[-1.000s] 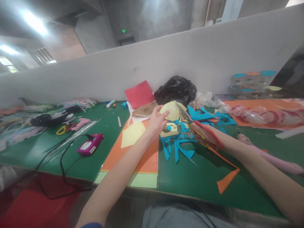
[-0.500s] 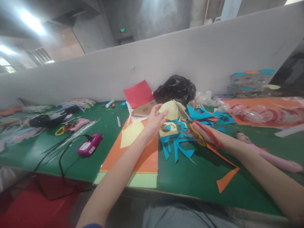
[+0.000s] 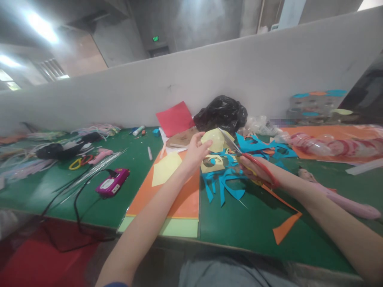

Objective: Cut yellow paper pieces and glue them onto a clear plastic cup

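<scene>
Both hands sit almost where they were in the earlier frame; the scissors' blades have barely shifted. Far left of the left hand [image 3: 196, 153], a glue gun [image 3: 113, 181] lies unused. An orange sheet [image 3: 182, 199] lies under that forearm. The left hand pinches a yellow piece [image 3: 214, 139] at its near edge, raised off the table [image 3: 254, 223], apparently to give the blades access. The scissors [image 3: 239, 153] meet the piece's right edge, their handles gripped in the closed right hand [image 3: 257, 169]. Blue scraps [image 3: 227, 183] lie below, between the hands.
</scene>
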Motion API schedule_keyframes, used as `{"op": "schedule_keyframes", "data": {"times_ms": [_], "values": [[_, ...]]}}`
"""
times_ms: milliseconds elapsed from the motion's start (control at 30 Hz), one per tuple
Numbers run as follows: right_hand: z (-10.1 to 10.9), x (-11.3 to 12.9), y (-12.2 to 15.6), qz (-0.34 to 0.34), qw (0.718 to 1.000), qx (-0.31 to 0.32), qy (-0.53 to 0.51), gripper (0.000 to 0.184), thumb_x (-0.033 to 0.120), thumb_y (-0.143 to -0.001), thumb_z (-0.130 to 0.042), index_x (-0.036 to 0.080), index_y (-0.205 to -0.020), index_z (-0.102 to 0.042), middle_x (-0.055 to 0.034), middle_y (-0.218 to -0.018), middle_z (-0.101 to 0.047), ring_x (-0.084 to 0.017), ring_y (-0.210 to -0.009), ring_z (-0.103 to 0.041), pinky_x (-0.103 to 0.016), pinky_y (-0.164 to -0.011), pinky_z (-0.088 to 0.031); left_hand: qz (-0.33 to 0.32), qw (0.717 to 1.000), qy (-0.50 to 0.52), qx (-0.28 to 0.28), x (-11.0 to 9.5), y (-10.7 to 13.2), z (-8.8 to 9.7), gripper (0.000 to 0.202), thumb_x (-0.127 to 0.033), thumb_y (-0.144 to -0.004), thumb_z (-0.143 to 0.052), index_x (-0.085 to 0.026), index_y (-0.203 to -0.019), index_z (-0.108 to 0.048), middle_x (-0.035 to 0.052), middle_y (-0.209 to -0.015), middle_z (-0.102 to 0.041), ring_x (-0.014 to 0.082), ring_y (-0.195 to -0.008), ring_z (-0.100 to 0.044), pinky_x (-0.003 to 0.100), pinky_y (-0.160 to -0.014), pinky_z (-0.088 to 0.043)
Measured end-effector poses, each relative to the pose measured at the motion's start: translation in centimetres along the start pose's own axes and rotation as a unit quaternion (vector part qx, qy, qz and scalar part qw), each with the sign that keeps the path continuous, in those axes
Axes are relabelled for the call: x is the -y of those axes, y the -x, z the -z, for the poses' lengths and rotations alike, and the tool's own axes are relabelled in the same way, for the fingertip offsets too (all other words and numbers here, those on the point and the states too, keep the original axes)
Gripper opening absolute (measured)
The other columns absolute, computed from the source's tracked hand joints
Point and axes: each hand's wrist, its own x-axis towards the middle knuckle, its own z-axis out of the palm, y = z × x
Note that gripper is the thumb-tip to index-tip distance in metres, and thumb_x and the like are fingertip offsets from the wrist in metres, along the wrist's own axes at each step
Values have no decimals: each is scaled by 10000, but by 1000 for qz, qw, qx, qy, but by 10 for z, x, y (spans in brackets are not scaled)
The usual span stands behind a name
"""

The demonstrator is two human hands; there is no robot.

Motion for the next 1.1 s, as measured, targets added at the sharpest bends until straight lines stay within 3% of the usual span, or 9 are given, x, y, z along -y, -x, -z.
{"op": "schedule_keyframes", "data": {"times_ms": [233,433,567,800,933,1100], "values": [[8,-8,-2,4,1000,-12,22,659,859,-757,-551,209,-713,-453,23,-542,-382,-93,-437,-322,-229,-370,-213,-14,999,18,-23,-2,-4,1,453,-227,-742,-764,-211,-1110,-500,21,-969,-660,131,-804,-658,267,-741,-516],[7,-3,1,2,999,-8,42,718,920,-728,-501,203,-724,-454,28,-547,-370,-85,-445,-313,-224,-373,-234,-23,1000,12,-11,0,-3,2,441,-232,-772,-737,-210,-1127,-477,25,-971,-661,125,-801,-658,265,-743,-514],[6,-6,0,9,1000,25,13,648,845,-800,-516,198,-797,-481,21,-635,-422,-78,-489,-337,-214,-417,-285,-21,1000,3,-8,1,-4,5,488,-264,-741,-767,-214,-1136,-484,27,-980,-661,137,-807,-663,285,-769,-519],[5,-9,-5,14,1000,26,4,537,750,-846,-547,214,-865,-521,8,-681,-464,-96,-504,-369,-234,-429,-320,-41,997,-58,30,-5,-5,14,537,-290,-737,-753,-225,-1192,-475,27,-975,-658,140,-818,-651,270,-748,-494],[6,-4,1,15,998,24,62,600,785,-885,-441,195,-787,-485,11,-601,-448,-96,-477,-373,-227,-401,-297,-44,995,-78,51,-5,-6,18,536,-299,-759,-730,-229,-1214,-457,10,-934,-640,133,-797,-640,261,-717,-487],[6,2,8,14,993,36,108,719,865,-880,-281,188,-732,-475,5,-498,-449,-104,-400,-398,-225,-355,-296,-26,996,-62,61,-1,-5,14,535,-318,-757,-739,-234,-1208,-464,23,-1024,-632,143,-871,-637,289,-765,-505]]}}
